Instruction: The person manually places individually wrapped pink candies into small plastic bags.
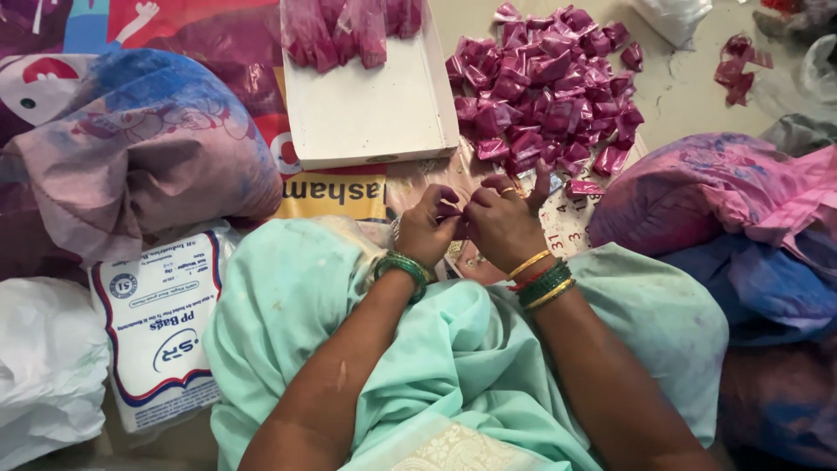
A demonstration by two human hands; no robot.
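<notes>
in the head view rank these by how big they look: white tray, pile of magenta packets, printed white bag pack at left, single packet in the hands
1. Pile of magenta packets and white tray: look about alike, not ranked.
2. Printed white bag pack: slightly smaller, though nearer the camera, so unsure.
3. Single packet, pinched between left hand and right hand: smallest.

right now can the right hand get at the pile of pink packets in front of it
Probably yes: the pile of pink packets lies just beyond the right hand with nothing between, though both hands are pinching one small packet.

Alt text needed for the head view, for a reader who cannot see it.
Both hands, left hand and right hand, pinch a small magenta packet together over a lap draped in pale green cloth. Beyond lie a pile of magenta packets and a white tray.
</notes>
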